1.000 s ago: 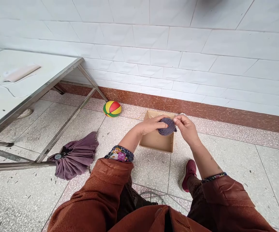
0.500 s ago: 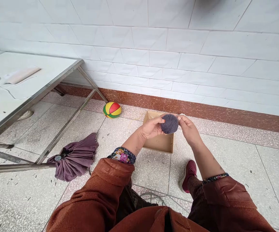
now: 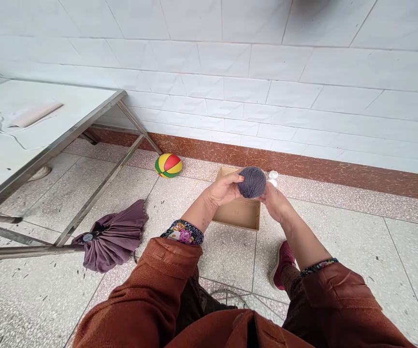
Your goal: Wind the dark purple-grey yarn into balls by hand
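Note:
A dark grey ball of yarn is gripped in my left hand, whose thumb lies over its near-left side. My right hand is against the ball's lower right edge, fingers curled in and partly hidden behind it. Whether a strand is pinched in those fingers I cannot make out. Below both hands, an open shallow cardboard box rests on the floor, partly covered by my hands and the ball.
Small white round objects lie by the wall, just past my right hand. A colourful ball sits near the leg of a metal-framed table. A folded purple umbrella lies on the floor at left.
My right hand has moved from the ball's upper right side down and in toward its lower edge, uncovering the white objects. The yarn ball has shifted slightly left and up.

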